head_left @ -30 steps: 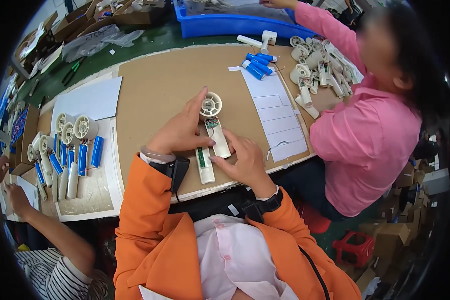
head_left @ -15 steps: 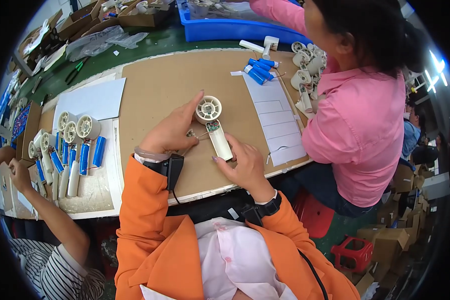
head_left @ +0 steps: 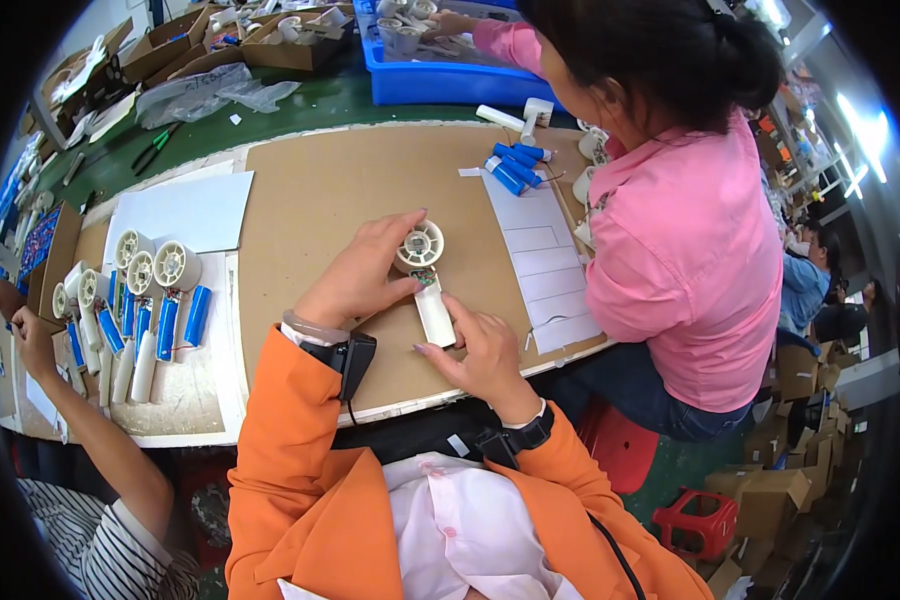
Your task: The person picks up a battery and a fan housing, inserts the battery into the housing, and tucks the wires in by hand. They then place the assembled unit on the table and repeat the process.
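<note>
A white handheld fan body lies on the brown board in front of me, its round ribbed head (head_left: 420,243) away from me and its handle (head_left: 434,318) toward me. A small green circuit board (head_left: 424,276) with wires shows at the neck. My left hand (head_left: 362,272) curls round the head's left side, its thumb pressed on the neck by the circuit board. The lower handle sits between the thumb and fingers of my right hand (head_left: 488,352).
Left, several fan bodies with blue batteries (head_left: 167,322) stand beside a white sheet (head_left: 192,208). Loose blue batteries (head_left: 510,170) lie on a lined paper (head_left: 545,255) at right. A pink-sleeved co-worker (head_left: 685,260) reaches into a blue bin (head_left: 450,84); another person's hand (head_left: 35,345) is at far left.
My left thumb has moved up onto the neck by the circuit board, where wires stuck out before. My right hand stays on the handle. The pink-sleeved co-worker has leaned left over the blue bin.
</note>
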`<state>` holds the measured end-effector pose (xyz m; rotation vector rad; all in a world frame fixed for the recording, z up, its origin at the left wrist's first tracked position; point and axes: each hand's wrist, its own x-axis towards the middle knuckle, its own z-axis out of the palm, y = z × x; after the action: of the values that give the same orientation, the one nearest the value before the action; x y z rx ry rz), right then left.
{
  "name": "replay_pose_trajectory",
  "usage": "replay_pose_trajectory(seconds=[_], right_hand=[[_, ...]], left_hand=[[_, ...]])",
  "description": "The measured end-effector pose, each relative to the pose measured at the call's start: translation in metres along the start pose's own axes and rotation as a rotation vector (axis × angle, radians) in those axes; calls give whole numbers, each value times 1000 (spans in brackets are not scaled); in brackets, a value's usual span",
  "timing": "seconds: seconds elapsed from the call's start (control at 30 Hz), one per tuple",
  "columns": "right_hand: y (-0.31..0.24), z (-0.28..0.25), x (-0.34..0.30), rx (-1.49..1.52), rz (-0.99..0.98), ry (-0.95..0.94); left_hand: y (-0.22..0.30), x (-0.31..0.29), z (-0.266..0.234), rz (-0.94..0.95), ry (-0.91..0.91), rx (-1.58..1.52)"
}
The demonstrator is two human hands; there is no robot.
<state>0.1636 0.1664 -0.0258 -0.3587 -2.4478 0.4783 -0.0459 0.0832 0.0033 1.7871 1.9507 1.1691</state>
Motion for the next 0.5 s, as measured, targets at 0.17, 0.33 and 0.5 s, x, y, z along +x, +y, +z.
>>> replay_pose_trajectory(seconds=[0.17, 0.33, 0.5], right_hand=[[-9, -12, 3, 81, 1, -100], [13, -52, 31, 125, 76, -231], [75, -51, 83, -192, 54, -181]], left_hand=[[-4, -2, 1, -28, -10, -32], [-1, -2, 0, -41, -29, -63], [-1, -2, 2, -28, -26, -69]])
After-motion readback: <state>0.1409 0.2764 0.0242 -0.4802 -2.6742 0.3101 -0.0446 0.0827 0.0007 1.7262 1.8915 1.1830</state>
